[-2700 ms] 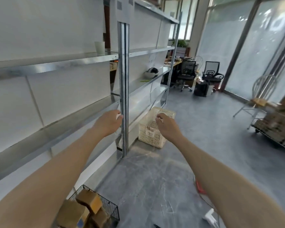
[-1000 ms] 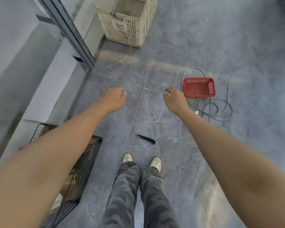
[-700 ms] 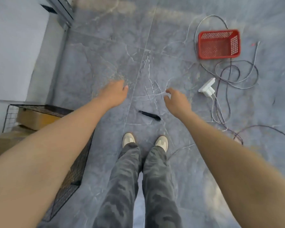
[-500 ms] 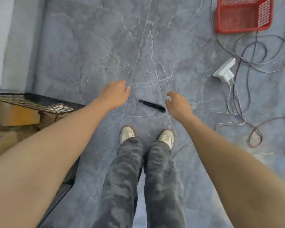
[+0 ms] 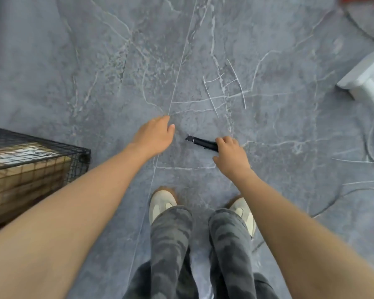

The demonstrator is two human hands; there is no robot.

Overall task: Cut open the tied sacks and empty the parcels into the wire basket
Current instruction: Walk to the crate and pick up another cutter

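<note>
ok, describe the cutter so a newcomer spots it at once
On the grey marble floor, just ahead of the white shoes, a slim black utility knife lies between the left hand and the right hand, whose fingers cover one end. It is the only dark straight bar; nearby strands are thin and white.

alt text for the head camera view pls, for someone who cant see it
A person's right hand curls its fingers onto the handle end of a black knife lying on a grey stone floor just ahead of their shoes, while the left hand hovers open beside it. A black wire basket holding cardboard boxes stands at the left.
</note>
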